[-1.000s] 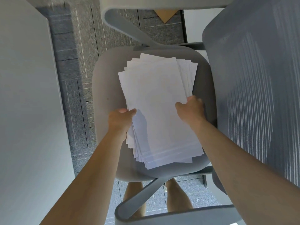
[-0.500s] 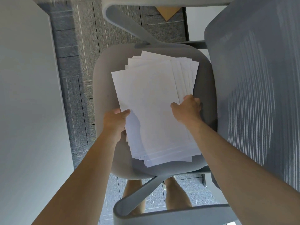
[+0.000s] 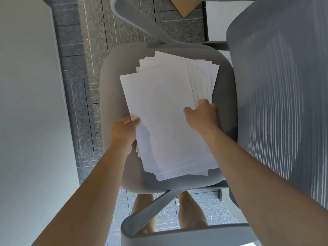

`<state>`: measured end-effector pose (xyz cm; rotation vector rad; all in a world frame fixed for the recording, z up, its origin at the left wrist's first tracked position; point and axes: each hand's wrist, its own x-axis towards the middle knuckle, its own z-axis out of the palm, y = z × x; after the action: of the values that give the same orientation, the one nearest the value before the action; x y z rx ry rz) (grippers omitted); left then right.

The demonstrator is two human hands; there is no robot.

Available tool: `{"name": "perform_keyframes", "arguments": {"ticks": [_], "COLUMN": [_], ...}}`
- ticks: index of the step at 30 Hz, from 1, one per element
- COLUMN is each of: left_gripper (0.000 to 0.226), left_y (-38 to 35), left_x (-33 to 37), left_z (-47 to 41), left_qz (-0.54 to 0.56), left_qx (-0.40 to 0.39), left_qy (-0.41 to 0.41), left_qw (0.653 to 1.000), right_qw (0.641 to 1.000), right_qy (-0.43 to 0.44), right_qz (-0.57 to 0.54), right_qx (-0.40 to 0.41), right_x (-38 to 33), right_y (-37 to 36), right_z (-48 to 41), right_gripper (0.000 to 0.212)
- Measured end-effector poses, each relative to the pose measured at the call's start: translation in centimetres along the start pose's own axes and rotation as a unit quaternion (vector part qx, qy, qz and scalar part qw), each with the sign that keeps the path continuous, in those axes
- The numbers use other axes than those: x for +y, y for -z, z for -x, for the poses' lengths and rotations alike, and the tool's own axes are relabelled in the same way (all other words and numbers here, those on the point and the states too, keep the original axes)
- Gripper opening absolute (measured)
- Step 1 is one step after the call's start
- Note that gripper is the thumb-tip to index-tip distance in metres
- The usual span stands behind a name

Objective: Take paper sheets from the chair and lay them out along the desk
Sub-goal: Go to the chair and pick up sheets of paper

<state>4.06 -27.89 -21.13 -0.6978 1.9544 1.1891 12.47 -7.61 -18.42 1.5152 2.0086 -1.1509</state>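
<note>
If my left hand (image 3: 124, 132) is catching more than one page: extras are coming away with the top sheet (image 3: 163, 112) and sliding off the chair seat (image 3: 113, 96) onto the floor (image 3: 85, 50).
If my right hand (image 3: 202, 116) is pulling unevenly: thin paper is likely buckling or creasing between the two holds.
Left hand: I am pinching the top sheet's left edge, thumb on top, fingers tucked beneath.
Right hand: I am curling round the same sheet's right edge, thumb lying on it. Whether my fingers are catching lower pages too, I cannot tell.
Top sheet: plain white, blank, flat, sitting skewed toward the seat's left edge and jutting past the pile there.
Stack of paper sheets (image 3: 202, 75): lying loosely fanned over the seat's middle, reaching nearly to its right edge by the backrest (image 3: 275, 103).
Desk (image 3: 26, 121): standing beside the seat's left edge.
</note>
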Motion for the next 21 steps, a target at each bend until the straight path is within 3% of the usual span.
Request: {"name": "perform_keyframes", "arguments": {"ticks": [4, 7, 9, 12, 18, 21], "left_gripper": [0.052, 0.047, 0.037, 0.030, 0.041, 0.026], "left_y": [-0.1, 0.0, 0.2, 0.7, 4.3, 7.5], "left_x": [0.4, 0.3, 0.3, 0.7, 2.5, 5.0], "left_z": [0.7, 0.7, 0.9, 2.2, 6.3, 10.2], "left_qz": [-0.034, -0.035, -0.039, -0.052, -0.036, 0.002], "left_qx": [0.021, 0.027, 0.039, 0.046, 0.039, 0.016], "left_qy": [0.000, -0.019, -0.030, -0.041, -0.053, -0.063], "left_qw": [0.999, 0.999, 0.998, 0.997, 0.997, 0.998], "right_qw": [0.999, 0.996, 0.993, 0.982, 0.972, 0.967], "right_qy": [-0.016, -0.027, -0.034, -0.047, -0.057, -0.055], "right_qz": [-0.049, -0.061, -0.084, -0.122, -0.147, -0.164], "right_qx": [-0.018, -0.055, -0.080, -0.139, -0.177, -0.186], "right_x": [0.0, -0.4, -0.7, -2.0, -4.9, -6.7], "right_y": [-0.3, -0.5, -0.7, -0.7, 0.2, 3.0], "right_z": [0.2, 0.5, 0.6, 1.4, 5.1, 8.4], "right_gripper": [0.051, 0.009, 0.027, 0.010, 0.025, 0.030]}}
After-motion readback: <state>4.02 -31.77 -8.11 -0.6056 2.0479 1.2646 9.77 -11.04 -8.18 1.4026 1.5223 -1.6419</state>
